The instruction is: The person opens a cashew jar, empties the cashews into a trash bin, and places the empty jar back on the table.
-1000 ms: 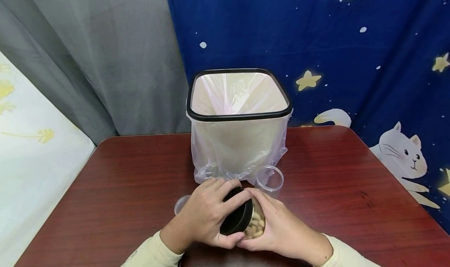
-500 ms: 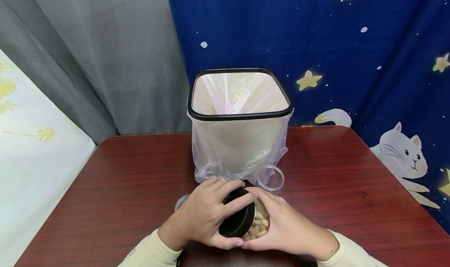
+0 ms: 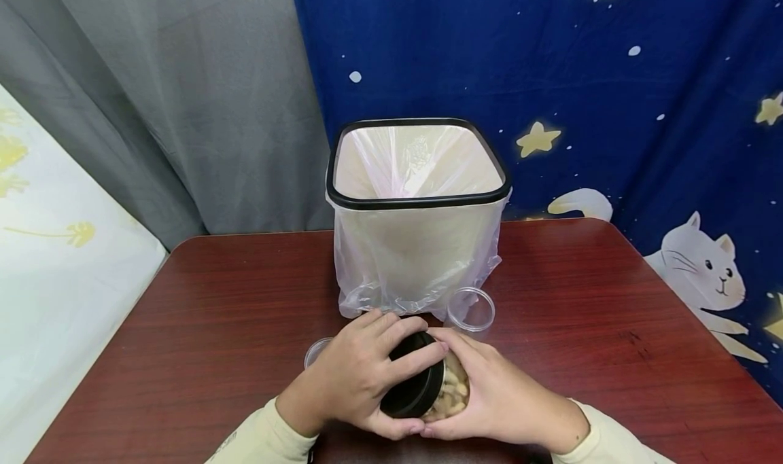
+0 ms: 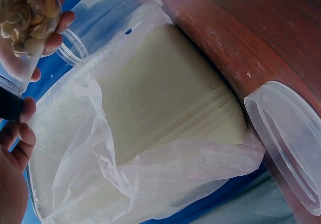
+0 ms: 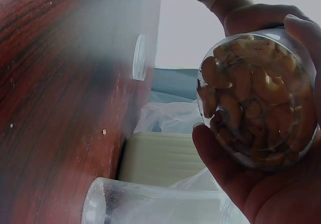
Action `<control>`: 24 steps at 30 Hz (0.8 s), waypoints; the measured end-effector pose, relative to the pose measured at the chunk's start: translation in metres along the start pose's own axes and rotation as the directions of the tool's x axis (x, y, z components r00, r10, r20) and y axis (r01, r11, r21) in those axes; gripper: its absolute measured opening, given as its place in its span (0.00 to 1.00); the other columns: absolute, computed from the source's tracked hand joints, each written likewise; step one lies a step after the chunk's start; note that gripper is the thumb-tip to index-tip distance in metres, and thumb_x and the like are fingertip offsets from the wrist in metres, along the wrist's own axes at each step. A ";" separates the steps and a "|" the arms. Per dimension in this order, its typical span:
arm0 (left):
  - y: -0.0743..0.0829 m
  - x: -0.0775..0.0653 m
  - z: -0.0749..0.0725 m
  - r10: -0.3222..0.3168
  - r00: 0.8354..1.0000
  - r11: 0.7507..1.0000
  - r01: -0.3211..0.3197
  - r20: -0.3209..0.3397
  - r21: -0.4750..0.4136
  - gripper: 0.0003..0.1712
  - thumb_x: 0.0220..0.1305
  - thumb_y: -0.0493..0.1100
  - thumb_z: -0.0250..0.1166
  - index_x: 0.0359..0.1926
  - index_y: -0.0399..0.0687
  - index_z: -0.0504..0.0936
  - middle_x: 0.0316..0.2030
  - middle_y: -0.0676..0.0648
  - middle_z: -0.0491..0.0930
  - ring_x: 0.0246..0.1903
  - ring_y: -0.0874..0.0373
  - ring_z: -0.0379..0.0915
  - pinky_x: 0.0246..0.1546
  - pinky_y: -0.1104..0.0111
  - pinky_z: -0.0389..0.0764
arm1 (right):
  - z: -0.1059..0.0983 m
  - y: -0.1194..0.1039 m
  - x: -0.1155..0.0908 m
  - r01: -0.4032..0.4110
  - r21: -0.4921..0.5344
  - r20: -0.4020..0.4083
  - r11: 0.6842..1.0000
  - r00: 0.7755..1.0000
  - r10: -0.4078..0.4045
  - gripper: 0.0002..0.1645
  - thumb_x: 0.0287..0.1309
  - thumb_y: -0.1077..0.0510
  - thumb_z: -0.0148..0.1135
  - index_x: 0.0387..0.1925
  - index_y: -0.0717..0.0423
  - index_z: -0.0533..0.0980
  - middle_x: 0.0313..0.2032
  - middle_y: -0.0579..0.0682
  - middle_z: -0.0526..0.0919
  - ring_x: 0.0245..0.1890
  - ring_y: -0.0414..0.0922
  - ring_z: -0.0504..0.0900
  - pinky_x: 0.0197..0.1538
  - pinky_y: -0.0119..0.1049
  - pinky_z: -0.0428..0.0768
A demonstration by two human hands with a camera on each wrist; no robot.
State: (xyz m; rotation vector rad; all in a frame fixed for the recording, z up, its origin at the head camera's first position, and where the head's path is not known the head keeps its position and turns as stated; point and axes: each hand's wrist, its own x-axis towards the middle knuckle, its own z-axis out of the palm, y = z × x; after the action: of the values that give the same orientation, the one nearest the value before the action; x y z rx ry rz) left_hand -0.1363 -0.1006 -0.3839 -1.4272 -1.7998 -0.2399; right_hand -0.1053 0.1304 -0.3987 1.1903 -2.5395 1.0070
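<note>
A clear jar of cashew nuts [image 3: 454, 390] with a black lid [image 3: 416, 386] is held tilted, its lid facing left, near the table's front. My left hand [image 3: 367, 376] grips the lid, fingers spread over its far side and thumb at the near edge. Around the jar's body curls my right hand [image 3: 498, 396]. From below, the right wrist view shows the jar's round base [image 5: 256, 103] packed with cashews. At the upper left of the left wrist view, nuts [image 4: 30, 18] show through the jar wall. My left palm hides part of the lid.
Beyond my hands stands a bin [image 3: 419, 253] lined with a translucent pinkish bag, its rim black. An uncapped clear jar [image 3: 470, 309] stands by the bin's front right. A shallow clear round piece [image 4: 288, 143] lies to the left, partly behind my left hand in the head view.
Over the second, both hands and the jar have shifted slightly, the jar's body a little to the right. In the last half second they have hardly moved.
</note>
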 end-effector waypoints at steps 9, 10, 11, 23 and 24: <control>0.001 0.001 0.001 -0.008 1.000 1.000 0.008 -0.002 0.003 0.43 0.49 0.74 0.59 0.58 0.51 0.80 0.48 0.44 0.78 0.34 0.56 0.75 0.38 0.66 0.76 | 0.003 -0.002 -0.002 -0.068 0.005 -0.007 0.998 0.998 0.068 0.57 0.39 0.31 0.77 0.70 0.37 0.62 0.60 0.32 0.74 0.55 0.32 0.78 0.57 0.34 0.80; 0.001 0.001 0.001 -0.009 1.000 1.000 0.009 -0.001 0.003 0.43 0.49 0.74 0.59 0.58 0.51 0.80 0.48 0.44 0.78 0.34 0.56 0.75 0.38 0.66 0.77 | 0.003 -0.003 -0.001 -0.075 0.009 -0.004 0.997 0.997 0.075 0.57 0.39 0.31 0.77 0.70 0.36 0.62 0.60 0.31 0.74 0.55 0.31 0.78 0.57 0.34 0.80; 0.001 0.001 0.001 -0.009 1.000 1.000 0.009 0.000 0.004 0.43 0.48 0.74 0.59 0.58 0.51 0.80 0.48 0.44 0.78 0.34 0.56 0.75 0.37 0.66 0.77 | 0.003 -0.003 -0.001 -0.084 0.012 -0.001 0.996 0.996 0.084 0.57 0.38 0.31 0.78 0.70 0.36 0.62 0.60 0.31 0.74 0.55 0.31 0.78 0.57 0.34 0.80; 0.001 0.001 0.002 -0.018 1.000 1.000 0.018 -0.009 -0.010 0.43 0.47 0.74 0.59 0.57 0.51 0.80 0.47 0.45 0.78 0.32 0.56 0.73 0.37 0.66 0.77 | 0.004 -0.006 -0.001 -0.086 0.001 -0.007 0.996 0.996 0.086 0.56 0.37 0.34 0.80 0.68 0.38 0.63 0.58 0.30 0.75 0.53 0.30 0.79 0.56 0.33 0.80; 0.001 0.001 0.002 -0.019 1.000 1.000 0.019 -0.009 -0.011 0.43 0.47 0.74 0.59 0.57 0.51 0.80 0.47 0.45 0.78 0.32 0.56 0.73 0.37 0.66 0.77 | 0.004 -0.006 -0.001 -0.089 0.003 -0.007 0.996 0.996 0.089 0.56 0.37 0.34 0.80 0.68 0.38 0.63 0.57 0.30 0.75 0.53 0.30 0.79 0.55 0.33 0.80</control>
State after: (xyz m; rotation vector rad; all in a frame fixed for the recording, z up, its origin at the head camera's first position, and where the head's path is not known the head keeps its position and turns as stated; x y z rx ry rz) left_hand -0.1365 -0.0988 -0.3848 -1.4148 -1.8076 -0.2665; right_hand -0.0998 0.1259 -0.3990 1.0811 -2.6064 1.0327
